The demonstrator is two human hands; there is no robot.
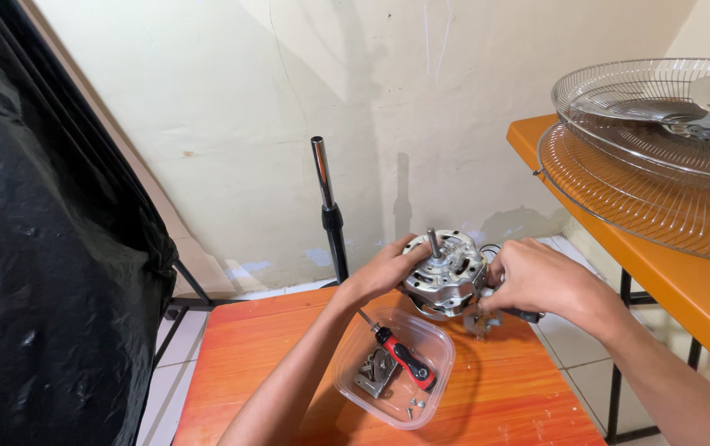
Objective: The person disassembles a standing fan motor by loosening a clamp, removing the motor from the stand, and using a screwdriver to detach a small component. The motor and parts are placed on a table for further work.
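1. A silver electric fan motor [446,274], its shaft pointing up, sits at the far edge of a low orange wooden table [247,347], held between the person's two hands.
2. The left hand [388,268] is closed around the motor's left side, steadying it.
3. The right hand [536,281] is clamped on a dark-handled tool [524,315] pressed against the motor's right side; the tool's tip is hidden behind the fingers.
4. Judging from this, the step in hand looks like working a fastener on the motor housing. The next move would call for a firm left-hand grip while the right hand turns the tool squarely.
5. Just in front of the motor lies a clear plastic container [437,343] holding a red-and-black screwdriver [404,359], a small metal bracket [375,372] and a few loose screws [414,405].
6. Behind the motor, to its left, an upright metal pole [326,194] stands against a cream wall.
7. To the motor's right, well apart, an orange bench [685,285] carries wire fan guards [652,157].
8. Far to the motor's left hangs black plastic sheeting [41,248].
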